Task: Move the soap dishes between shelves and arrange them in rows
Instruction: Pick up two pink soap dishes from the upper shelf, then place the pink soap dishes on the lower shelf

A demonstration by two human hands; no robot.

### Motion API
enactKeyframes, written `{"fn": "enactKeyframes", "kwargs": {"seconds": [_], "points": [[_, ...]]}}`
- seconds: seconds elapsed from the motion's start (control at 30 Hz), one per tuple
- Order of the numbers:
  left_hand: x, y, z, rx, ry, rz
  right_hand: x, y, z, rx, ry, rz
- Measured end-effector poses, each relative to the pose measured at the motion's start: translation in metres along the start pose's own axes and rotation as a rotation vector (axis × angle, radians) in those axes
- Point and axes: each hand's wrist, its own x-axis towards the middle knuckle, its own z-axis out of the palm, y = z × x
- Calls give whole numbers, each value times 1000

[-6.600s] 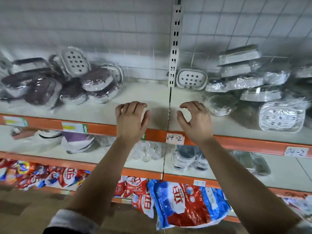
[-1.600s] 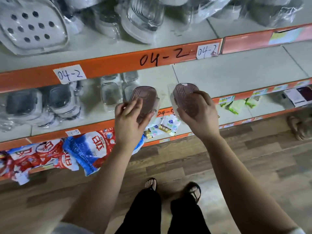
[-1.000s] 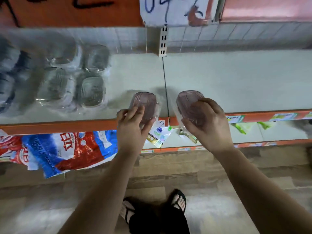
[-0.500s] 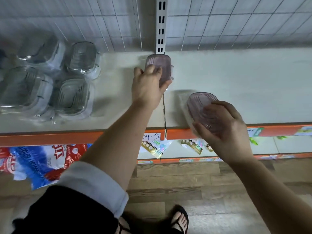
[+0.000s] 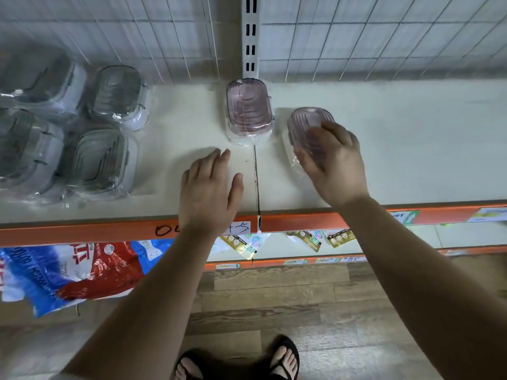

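A person stands facing a cream shelf [image 5: 411, 138] with an orange front edge. One wrapped, pink see-through plastic soap dish [image 5: 248, 109] sits at the shelf's back edge, just in front of a white slotted metal upright [image 5: 249, 37]. The person's left hand [image 5: 208, 190] is over the shelf nearer the front edge, fingers straight and slightly apart, holding nothing. The right hand [image 5: 333, 165] curls around a second pink soap dish [image 5: 307, 124], wrapped in clear film, just right of the first. Four grey-tinted clear soap dishes [image 5: 98, 160] crowd the shelf's left end.
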Motion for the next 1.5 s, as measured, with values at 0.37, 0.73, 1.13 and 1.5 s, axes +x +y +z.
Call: {"fn": "enactKeyframes", "kwargs": {"seconds": [0.37,0.73,1.13,1.5], "points": [[-2,1,5,76,101,78,80,-14,13,-283,-157,74],[-22,13,-39,126,72,67,-30,-51,-25,-89,-111,-38],[-101,72,-226,15,156,47,-106,-162,-155,131,-32,-25],[-97,78,-347,87,426,11,-102,-242,-237,229,155,-245]]}}
